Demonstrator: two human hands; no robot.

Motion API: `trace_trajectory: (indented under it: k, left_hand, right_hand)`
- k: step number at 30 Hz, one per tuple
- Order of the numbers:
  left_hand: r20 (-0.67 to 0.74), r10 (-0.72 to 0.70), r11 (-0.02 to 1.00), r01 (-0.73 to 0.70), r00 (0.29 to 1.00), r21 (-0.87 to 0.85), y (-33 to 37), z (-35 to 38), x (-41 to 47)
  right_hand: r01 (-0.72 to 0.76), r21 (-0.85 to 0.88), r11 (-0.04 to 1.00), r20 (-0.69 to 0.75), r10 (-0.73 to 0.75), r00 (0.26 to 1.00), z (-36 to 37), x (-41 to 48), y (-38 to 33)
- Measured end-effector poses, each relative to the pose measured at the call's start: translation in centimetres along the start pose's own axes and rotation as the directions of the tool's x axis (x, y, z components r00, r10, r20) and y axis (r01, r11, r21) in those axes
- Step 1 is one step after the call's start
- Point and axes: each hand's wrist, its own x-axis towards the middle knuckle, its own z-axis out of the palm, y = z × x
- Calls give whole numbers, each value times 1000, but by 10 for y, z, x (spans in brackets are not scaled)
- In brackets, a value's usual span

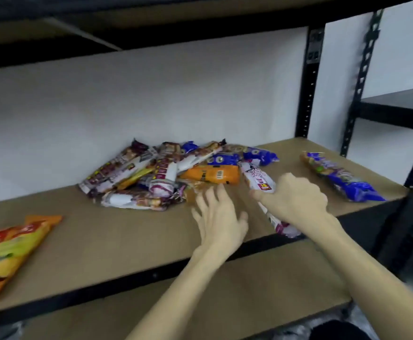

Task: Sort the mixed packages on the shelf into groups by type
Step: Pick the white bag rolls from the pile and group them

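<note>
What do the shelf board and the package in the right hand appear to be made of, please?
The shelf board looks like unfinished fibreboard or particleboard: flat matte tan, no visible grain, set on a black metal frame. The white and purple package held by the right hand looks like thin glossy plastic film, printed and crinkled, with bright highlights.

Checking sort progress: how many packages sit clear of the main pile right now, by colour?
Blue pack, right end of the shelf: 1
White-and-purple pack, gripped by the right hand at the pile's edge: 1
Orange-and-yellow bag, left edge: 1 (possibly a second under it, blurred)
Total: 3 at least
</note>
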Motion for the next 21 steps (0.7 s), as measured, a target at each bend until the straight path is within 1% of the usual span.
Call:
trace_trajectory:
  k: [2, 3, 5, 8, 10, 12, 13, 14, 15, 16, 17, 18, 20, 21]
  left_hand:
    - [-75, -114, 988, 121, 991, 98, -54, -25, -1]
    - [-91, -159, 976, 170, 983, 133, -77, -36, -1]
    - [-145, -216, 959, 238, 965, 156, -114, -53, -2]
    - [-241, -245, 952, 280, 939, 123, -144, -70, 1]
    - [-247, -246, 958, 274, 937, 85, -147, -73, 10]
    - [-214, -255, 960, 274, 943, 63, -145, -71, 19]
    - [-181, -271, 957, 285, 945, 58, -146, -69, 23]
    - [-140, -292, 951, 303, 946, 61, -149, -67, 27]
    - [-100, -311, 945, 319, 945, 75, -155, -67, 31]
    - [-64, -318, 940, 323, 946, 106, -162, -69, 36]
    - [-27, -306, 940, 307, 952, 151, -171, -71, 42]
    - [11, -279, 940, 271, 960, 206, -180, -73, 47]
    - [76, -198, 942, 168, 977, 290, -200, -78, 54]
    - [91, -161, 944, 126, 983, 304, -208, -80, 55]
  right_hand:
    - [32, -17, 999, 74, -30, 997, 27, -14, -43]
    - [37, -40, 998, 82, -34, 996, 39, -18, -57]
    - [6, -112, 994, 48, 0, 999, 56, -19, -68]
    - [-67, -177, 982, 40, 75, 996, 69, -14, -61]
    - [-106, -202, 974, 64, 122, 991, 70, -14, -59]
    - [-91, -329, 940, 50, 114, 992, 65, -16, -69]
    - [-50, -361, 931, 23, 62, 998, 63, -16, -79]
    - [26, -335, 942, -5, -30, 1000, 63, -14, -91]
    - [133, -259, 957, -15, -141, 990, 64, -11, -105]
    - [255, -148, 955, -17, -261, 965, 67, -6, -122]
    - [365, -46, 930, -11, -365, 931, 71, 0, -139]
    - [445, 15, 896, 9, -445, 896, 78, 8, -158]
    - [526, 94, 846, 32, -530, 847, 89, 24, -191]
    - [524, 149, 839, 39, -534, 844, 95, 31, -205]
